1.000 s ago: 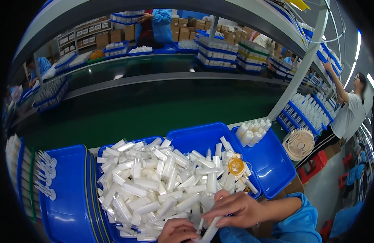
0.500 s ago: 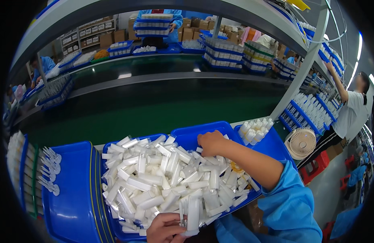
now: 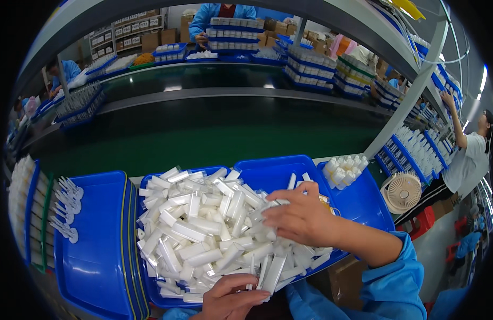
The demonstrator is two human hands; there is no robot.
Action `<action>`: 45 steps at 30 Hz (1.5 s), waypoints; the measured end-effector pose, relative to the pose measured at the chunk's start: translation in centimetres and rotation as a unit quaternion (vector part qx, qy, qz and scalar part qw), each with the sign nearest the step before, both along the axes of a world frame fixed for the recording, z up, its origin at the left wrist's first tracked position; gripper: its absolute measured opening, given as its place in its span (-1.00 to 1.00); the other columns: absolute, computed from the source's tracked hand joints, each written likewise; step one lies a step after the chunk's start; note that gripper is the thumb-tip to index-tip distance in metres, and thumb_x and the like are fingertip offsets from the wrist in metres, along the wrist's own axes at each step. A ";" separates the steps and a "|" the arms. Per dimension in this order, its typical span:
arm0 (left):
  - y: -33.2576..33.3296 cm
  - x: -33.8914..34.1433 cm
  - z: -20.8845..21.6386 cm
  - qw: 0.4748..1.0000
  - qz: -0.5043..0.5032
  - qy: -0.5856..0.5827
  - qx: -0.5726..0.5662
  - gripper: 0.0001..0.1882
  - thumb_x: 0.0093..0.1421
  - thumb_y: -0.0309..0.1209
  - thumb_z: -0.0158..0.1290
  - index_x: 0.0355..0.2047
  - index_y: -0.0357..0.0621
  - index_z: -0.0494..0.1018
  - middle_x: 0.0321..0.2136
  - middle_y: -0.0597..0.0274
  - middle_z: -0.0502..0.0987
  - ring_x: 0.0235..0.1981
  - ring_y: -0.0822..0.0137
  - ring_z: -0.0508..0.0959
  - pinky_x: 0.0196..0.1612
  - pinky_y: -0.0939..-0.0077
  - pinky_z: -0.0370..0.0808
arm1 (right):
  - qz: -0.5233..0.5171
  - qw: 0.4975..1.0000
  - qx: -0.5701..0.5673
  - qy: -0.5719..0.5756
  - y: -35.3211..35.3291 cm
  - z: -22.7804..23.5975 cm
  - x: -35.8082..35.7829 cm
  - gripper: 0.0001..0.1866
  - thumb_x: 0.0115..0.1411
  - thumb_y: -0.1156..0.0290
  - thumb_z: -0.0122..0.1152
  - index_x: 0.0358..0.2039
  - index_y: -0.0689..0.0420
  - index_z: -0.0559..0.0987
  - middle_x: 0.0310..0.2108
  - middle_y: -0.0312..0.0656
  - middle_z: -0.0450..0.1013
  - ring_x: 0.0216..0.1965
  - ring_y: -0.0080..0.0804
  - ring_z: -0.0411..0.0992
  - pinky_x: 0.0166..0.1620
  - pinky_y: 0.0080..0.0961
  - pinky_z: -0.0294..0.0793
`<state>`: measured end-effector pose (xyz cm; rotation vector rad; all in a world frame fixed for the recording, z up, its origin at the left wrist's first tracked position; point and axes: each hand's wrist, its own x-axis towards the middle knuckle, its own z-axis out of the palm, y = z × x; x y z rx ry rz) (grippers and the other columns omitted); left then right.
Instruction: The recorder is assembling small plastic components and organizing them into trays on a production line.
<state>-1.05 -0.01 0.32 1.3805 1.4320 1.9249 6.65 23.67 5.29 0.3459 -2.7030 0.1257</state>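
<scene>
A loose, bright-blue cloth sleeve [image 3: 393,277], creased and bunched at its edge, stops short of the bare right hand [image 3: 302,216]. Left of that sleeve, matching blue cloth [image 3: 181,314] shows by the bare left hand [image 3: 230,301].

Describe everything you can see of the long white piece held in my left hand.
The long white piece is narrow and straight-sided, with a smooth, plain face that looks like plastic. It slants, its upper end leaning right and away from you, its lower end held by your left hand, whose fingers partly hide it. A slimmer white strip stands close along its left side; whether they touch is unclear. Behind it lies the heap of white pieces.
</scene>
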 end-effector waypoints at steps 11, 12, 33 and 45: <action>0.4 0.1 0.4 0.999 -0.015 0.022 -0.035 -0.84 -0.06 -0.60 0.15 -0.40 -0.17 0.54 -0.31 0.09 0.46 -0.39 0.24 0.47 -0.35 0.53 0.40 | 0.087 0.990 -0.089 -0.064 -1.4 2.8 1.9 -0.76 -0.06 0.35 0.26 -0.30 -0.03 0.55 -0.35 -0.35 0.39 -0.22 -0.40 0.37 -0.25 -0.36 0.17; 0.4 0.0 0.3 0.999 -0.029 0.025 -0.029 -0.84 -0.07 -0.60 0.15 -0.41 -0.17 0.54 -0.32 0.09 0.46 -0.40 0.24 0.47 -0.35 0.52 0.40 | 0.098 0.974 -0.173 -0.107 -1.2 2.7 2.2 -0.76 -0.05 0.36 0.26 -0.29 -0.02 0.54 -0.36 -0.33 0.38 -0.25 -0.40 0.38 -0.28 -0.39 0.20; 0.2 0.2 -0.9 0.997 -0.067 0.041 -0.018 -0.84 -0.03 -0.47 0.18 -0.48 -0.32 0.46 -0.30 -0.01 0.34 -0.40 0.22 0.46 -0.35 0.46 0.42 | 0.146 0.853 -0.425 -0.264 -3.2 -0.1 3.1 -0.63 0.08 0.19 0.16 -0.18 0.10 0.33 -0.20 -0.20 0.28 -0.10 -0.30 0.25 -0.08 -0.38 0.18; 0.1 -0.9 2.0 0.991 0.027 0.129 0.038 -0.87 -0.10 -0.40 0.19 -0.57 -0.18 0.50 -0.51 0.09 0.47 -0.18 -0.12 0.42 0.00 -0.07 0.22 | -0.172 0.948 0.031 -0.265 13.7 -6.1 -3.1 -0.78 -0.10 0.37 0.29 -0.36 0.01 0.57 -0.25 -0.29 0.43 -0.18 -0.37 0.33 -0.09 -0.35 0.17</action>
